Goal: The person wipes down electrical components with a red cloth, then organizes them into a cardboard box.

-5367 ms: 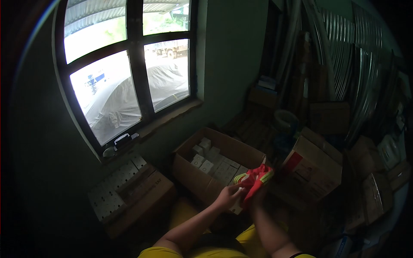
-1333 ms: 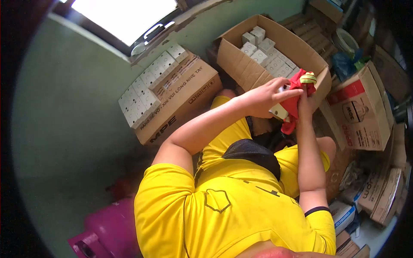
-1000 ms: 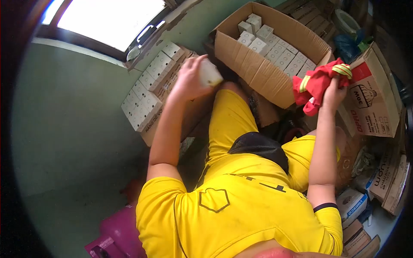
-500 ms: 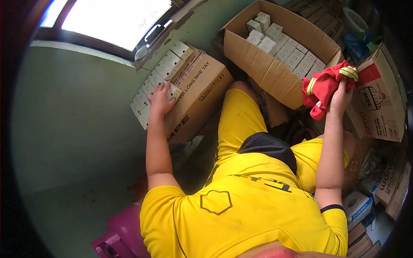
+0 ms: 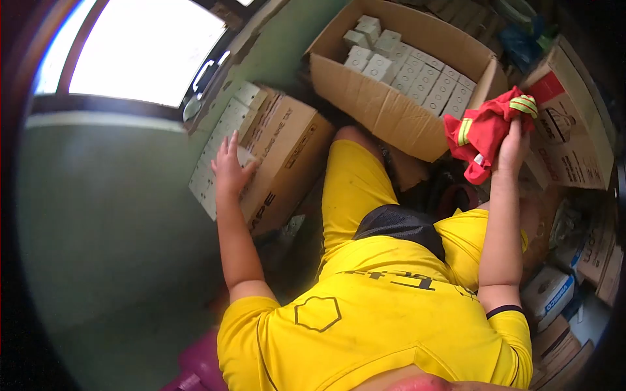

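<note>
My left hand point(image 5: 231, 171) has its fingers spread over a row of small white boxes point(image 5: 236, 121), and nothing is in its grasp. Those boxes line the wall side of a closed brown carton point(image 5: 295, 144) with black print; the hand covers some of them. In my right hand point(image 5: 512, 153) is a bunched red cloth point(image 5: 481, 133) with yellow-green stripes, held up beside the corner of an open carton point(image 5: 355, 88). Inside that carton stand rows of white boxes point(image 5: 417, 77), with several lying higher at its far left.
A window point(image 5: 143, 52) is set in the green wall point(image 5: 111, 215) to the left. At the right stands a carton point(image 5: 574, 130) with a red patch. Lower right are a blue-and-white box point(image 5: 551, 296) and stacked cardboard. Something purple point(image 5: 202, 362) sits behind my left side.
My left hand has come up off the white boxes, its fingers spreading wider. The red cloth stays in my right hand. The whole view has shifted a little.
</note>
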Demonstrator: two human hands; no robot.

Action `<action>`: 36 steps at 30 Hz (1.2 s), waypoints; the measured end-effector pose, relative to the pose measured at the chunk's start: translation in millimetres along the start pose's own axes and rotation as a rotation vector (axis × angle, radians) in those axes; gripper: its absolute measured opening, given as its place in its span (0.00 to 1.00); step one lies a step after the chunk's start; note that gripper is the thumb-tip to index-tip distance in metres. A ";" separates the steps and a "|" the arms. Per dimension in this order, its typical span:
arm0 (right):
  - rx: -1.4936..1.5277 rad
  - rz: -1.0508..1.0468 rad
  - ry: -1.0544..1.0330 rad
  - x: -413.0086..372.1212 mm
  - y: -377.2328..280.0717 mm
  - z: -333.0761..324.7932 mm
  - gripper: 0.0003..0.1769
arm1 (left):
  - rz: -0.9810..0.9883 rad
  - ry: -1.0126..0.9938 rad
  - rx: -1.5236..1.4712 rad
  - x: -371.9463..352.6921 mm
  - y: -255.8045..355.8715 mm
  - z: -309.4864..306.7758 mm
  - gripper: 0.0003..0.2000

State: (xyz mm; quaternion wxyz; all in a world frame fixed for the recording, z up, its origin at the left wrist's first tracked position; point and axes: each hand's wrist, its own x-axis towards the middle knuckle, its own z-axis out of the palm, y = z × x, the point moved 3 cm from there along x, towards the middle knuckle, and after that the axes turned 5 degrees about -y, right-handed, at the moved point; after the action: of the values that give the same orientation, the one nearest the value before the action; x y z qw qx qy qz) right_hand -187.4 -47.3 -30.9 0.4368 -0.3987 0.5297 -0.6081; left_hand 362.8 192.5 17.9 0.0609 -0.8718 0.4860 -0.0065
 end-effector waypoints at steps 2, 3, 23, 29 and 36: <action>0.121 -0.072 -0.071 1.1 -2.5 3.2 0.28 | 0.147 0.204 -0.121 14.0 45.1 -6.9 0.41; 0.160 -0.022 -0.058 2.9 2.1 3.8 0.27 | 0.269 0.226 -0.216 21.8 77.2 -13.5 0.40; 0.188 -0.045 -0.029 63.9 48.6 -9.9 0.26 | 0.455 -0.192 0.440 226.5 411.6 108.4 0.25; 0.315 -0.075 -0.083 55.1 28.5 -3.6 0.21 | 0.705 -0.132 0.063 232.9 400.9 50.5 0.26; 0.974 -0.031 -0.384 48.8 0.6 19.0 0.22 | 0.572 -0.925 -2.096 92.1 426.7 -26.4 0.23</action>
State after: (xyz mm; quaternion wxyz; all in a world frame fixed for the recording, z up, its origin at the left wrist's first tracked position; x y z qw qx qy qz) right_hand -184.0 -99.6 -28.1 0.6517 -0.2617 0.0899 -0.7062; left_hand 48.3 -110.2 -8.3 -0.5148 -0.2750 0.3634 0.7261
